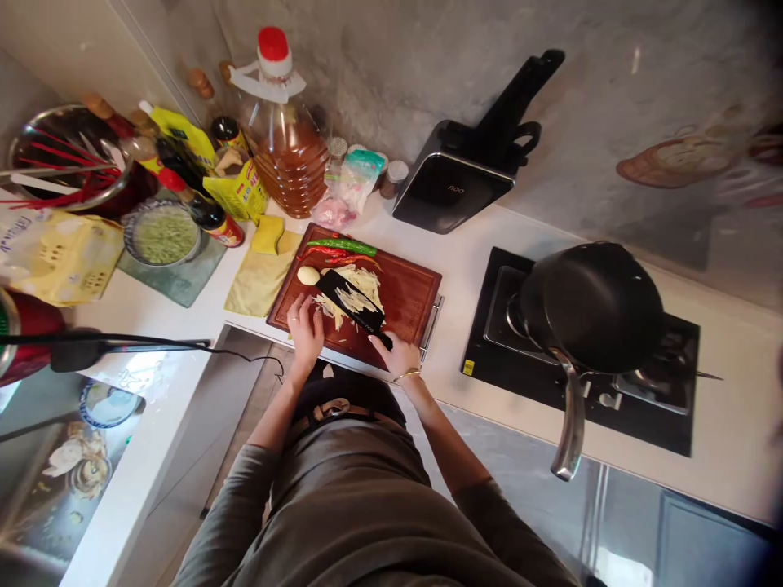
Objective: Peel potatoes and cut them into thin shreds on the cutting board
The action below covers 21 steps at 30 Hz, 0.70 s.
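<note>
A wooden cutting board [411,287] lies in front of my body. My right hand [397,356] is closed around the handle of a black kitchen knife [329,285] with a wide blade. The blade lies flat over the board, and pale shredded strips [355,300] rest on it. More strips [365,280] are heaped behind and beside the blade. At the board's near left, my left hand [306,328] is open, its fingers stretched toward the strips by the blade. A pale round piece [308,276] sits off the blade's far tip. Behind are red chilies [342,259] and a green chili [348,245].
On the right, a black pan [603,306] stands on the gas stove [502,359], handle toward me. A knife block [456,183] and an oil jug [287,155] stand behind the board. Leftward are a bowl of green shreds [162,234], sauce bottles [211,214] and the sink [37,489].
</note>
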Available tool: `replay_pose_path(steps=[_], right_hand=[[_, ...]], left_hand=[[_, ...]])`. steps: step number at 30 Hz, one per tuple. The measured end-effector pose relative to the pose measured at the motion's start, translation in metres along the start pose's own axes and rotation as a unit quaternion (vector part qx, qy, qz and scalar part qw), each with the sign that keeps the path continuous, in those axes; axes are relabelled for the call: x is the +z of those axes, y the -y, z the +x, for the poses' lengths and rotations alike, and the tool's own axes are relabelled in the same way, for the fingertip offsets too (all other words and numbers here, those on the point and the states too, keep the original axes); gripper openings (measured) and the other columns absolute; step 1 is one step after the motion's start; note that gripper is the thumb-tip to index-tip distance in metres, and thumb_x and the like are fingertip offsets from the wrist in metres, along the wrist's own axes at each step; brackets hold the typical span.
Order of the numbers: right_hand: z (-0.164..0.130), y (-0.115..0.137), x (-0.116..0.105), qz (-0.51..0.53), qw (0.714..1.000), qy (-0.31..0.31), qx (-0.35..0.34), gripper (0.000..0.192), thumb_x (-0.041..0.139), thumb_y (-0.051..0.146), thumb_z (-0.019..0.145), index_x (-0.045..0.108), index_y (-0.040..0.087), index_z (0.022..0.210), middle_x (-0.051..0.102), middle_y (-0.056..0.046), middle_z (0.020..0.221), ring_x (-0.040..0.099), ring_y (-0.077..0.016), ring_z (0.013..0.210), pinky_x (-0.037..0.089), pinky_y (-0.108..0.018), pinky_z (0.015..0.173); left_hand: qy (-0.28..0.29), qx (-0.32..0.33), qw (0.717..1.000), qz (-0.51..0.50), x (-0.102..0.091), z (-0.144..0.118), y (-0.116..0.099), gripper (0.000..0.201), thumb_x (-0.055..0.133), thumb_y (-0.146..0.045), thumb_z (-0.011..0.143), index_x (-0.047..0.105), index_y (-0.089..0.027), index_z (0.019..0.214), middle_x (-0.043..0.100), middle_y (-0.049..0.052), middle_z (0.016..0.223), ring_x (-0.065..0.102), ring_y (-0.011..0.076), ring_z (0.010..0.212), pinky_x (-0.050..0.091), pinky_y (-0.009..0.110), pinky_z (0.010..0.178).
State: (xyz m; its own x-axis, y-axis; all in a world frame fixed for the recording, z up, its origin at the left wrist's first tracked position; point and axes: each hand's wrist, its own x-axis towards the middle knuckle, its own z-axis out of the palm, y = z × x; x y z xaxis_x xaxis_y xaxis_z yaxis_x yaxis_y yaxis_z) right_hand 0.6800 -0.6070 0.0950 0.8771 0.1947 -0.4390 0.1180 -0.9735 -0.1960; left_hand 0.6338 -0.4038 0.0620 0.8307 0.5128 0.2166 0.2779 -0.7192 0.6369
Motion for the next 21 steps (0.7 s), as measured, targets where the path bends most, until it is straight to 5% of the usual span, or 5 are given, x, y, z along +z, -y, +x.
replay_pose_path(steps=[2,4,8,17,21], right_hand=[[0.004,-0.003,-0.006,-0.017,1.000,-0.003,-0.014,0.056,0.041,0.067,0.083,0.067,0.023,0.108,0.073,-0.008,0.084,0.068,-0.0203,0.077,0.042,-0.025,0.065],[0.007,-0.006,-0.011,-0.021,0.999,-0.007,-0.039,0.057,0.043,0.069,0.080,0.068,0.025,0.106,0.074,-0.007,0.085,0.068,-0.0205,0.078,0.042,-0.025,0.065],[0.012,-0.013,-0.020,-0.029,0.995,-0.007,-0.093,0.056,0.045,0.069,0.079,0.069,0.025,0.105,0.074,-0.007,0.089,0.068,-0.0204,0.082,0.043,-0.026,0.067],[0.004,-0.016,-0.026,-0.036,0.989,0.002,-0.144,0.055,0.042,0.068,0.082,0.071,0.023,0.099,0.073,-0.008,0.090,0.066,-0.0200,0.084,0.040,-0.025,0.065],[0.000,-0.012,-0.022,-0.038,0.987,0.015,-0.159,0.054,0.041,0.067,0.083,0.070,0.024,0.098,0.073,-0.007,0.093,0.066,-0.0194,0.085,0.039,-0.024,0.063]], left_hand=[[0.057,0.054,0.995,0.057,-0.011,0.013,-0.006,0.035,0.041,-0.045,0.090,0.057,-0.017,0.103,0.056,0.015,0.111,0.048,0.0275,0.110,0.035,0.046,0.095],[0.172,0.153,0.967,0.109,-0.017,0.030,-0.010,0.035,0.045,-0.050,0.087,0.059,-0.018,0.080,0.060,0.011,0.090,0.052,0.0275,0.097,0.036,0.047,0.089],[0.287,0.273,0.910,0.123,-0.012,0.060,-0.013,0.042,0.043,-0.051,0.088,0.056,-0.019,0.064,0.062,0.007,0.074,0.054,0.0220,0.082,0.036,0.039,0.079],[0.329,0.310,0.886,0.101,0.027,0.089,-0.023,0.044,0.040,-0.050,0.090,0.060,-0.020,0.064,0.065,0.003,0.070,0.057,0.0170,0.074,0.038,0.030,0.075],[0.283,0.286,0.906,0.133,0.030,0.097,-0.032,0.042,0.038,-0.045,0.092,0.063,-0.019,0.072,0.066,0.007,0.077,0.057,0.0205,0.083,0.038,0.036,0.083]])
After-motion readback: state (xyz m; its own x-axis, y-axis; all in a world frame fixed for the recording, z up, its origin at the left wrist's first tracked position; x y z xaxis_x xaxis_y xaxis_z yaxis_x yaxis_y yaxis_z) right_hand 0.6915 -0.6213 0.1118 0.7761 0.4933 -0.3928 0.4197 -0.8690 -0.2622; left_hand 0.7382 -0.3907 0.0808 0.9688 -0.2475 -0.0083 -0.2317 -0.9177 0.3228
